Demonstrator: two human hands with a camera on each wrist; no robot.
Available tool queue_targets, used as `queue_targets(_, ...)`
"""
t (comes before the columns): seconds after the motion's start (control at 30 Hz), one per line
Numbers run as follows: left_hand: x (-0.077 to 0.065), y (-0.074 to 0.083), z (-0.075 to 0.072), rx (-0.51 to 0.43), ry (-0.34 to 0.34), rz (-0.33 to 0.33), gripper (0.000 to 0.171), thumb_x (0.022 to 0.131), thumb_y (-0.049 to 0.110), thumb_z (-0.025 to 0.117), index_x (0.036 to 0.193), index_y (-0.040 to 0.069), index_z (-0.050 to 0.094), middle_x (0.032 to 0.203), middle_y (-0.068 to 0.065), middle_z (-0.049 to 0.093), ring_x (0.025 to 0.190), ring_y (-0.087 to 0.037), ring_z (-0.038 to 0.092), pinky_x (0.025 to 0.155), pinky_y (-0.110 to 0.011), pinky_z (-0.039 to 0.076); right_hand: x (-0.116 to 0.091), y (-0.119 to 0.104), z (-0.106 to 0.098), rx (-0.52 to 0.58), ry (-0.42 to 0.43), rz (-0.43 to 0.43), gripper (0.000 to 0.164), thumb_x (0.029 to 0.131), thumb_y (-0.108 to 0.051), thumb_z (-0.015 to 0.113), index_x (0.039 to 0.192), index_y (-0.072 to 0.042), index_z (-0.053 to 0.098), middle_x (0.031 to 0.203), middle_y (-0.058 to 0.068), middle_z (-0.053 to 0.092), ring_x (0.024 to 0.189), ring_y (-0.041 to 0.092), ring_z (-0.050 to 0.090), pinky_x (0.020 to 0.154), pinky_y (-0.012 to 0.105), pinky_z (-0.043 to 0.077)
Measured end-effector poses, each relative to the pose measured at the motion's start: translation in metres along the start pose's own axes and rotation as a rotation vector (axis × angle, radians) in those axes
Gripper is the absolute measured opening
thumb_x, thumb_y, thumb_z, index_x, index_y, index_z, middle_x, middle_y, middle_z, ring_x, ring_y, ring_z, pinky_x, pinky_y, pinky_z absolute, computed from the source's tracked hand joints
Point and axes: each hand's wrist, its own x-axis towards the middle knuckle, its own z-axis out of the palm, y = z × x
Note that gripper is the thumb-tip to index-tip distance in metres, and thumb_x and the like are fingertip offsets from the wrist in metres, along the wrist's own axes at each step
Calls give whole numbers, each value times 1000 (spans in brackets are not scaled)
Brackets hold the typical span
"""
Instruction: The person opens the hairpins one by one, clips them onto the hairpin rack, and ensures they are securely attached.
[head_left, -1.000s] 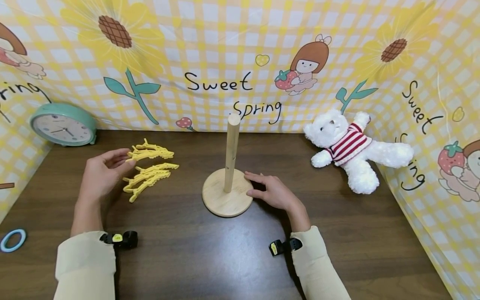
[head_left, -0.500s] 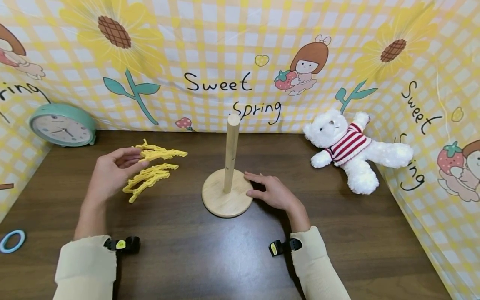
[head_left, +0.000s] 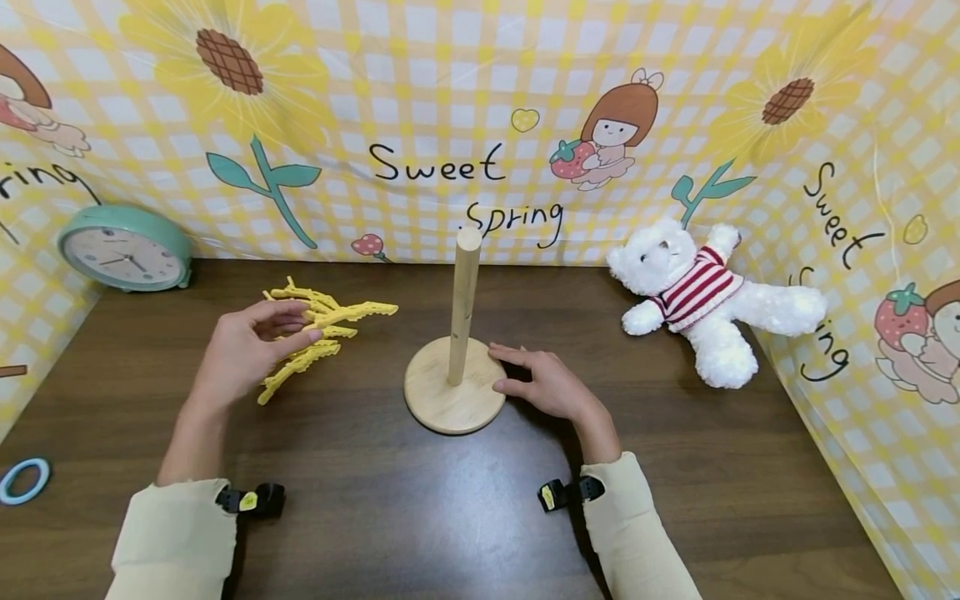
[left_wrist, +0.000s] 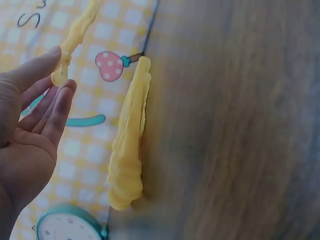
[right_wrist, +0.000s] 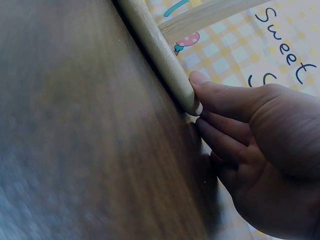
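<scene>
My left hand pinches a slim, knobbly, branch-shaped yellow piece between thumb and fingertips; its free end points right. In the left wrist view that piece rises from the fingertips, apart from a bundle of similar yellow pieces on the table. The head view shows more of these yellow pieces partly behind the hand. At the middle stands a wooden stand with a round base and bare upright post. My right hand holds the base's right rim, thumb and fingers at its edge.
A mint-green clock stands at the back left, and a light blue ring lies at the left edge. A white teddy bear in a striped shirt leans at the back right. Yellow checked cloth hangs behind the table.
My left hand has moved right with the yellow piece, which has come away from the back bundle toward the stand. The right hand and stand have stayed put.
</scene>
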Motion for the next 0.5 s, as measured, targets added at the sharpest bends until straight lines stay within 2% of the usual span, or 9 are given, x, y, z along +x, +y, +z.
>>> queue_targets(0.2,-1,9,5,4,-63,17,48,87,29,84,119,-1,65,114,-16,66,91,2,63,72,-11,52,-1,-1,0,5,6,-7,53,97,-20,70,147,-8,54,152,6,48,145,30,36,120,46,24)
queue_targets(0.33,-2,14,11,-2,-75,49,46,86,25,85,117,-1,65,113,-16,67,93,-1,64,74,-11,52,0,0,0,3,4,-6,53,97,-20,70,146,-7,55,152,6,49,145,27,38,121,44,23)
queue_targets(0.5,-3,19,17,3,-70,81,45,88,24,83,124,1,68,115,-14,70,96,-8,67,79,-10,50,1,0,0,-3,9,-10,53,97,-19,71,145,-6,55,151,7,50,143,25,40,121,42,23)
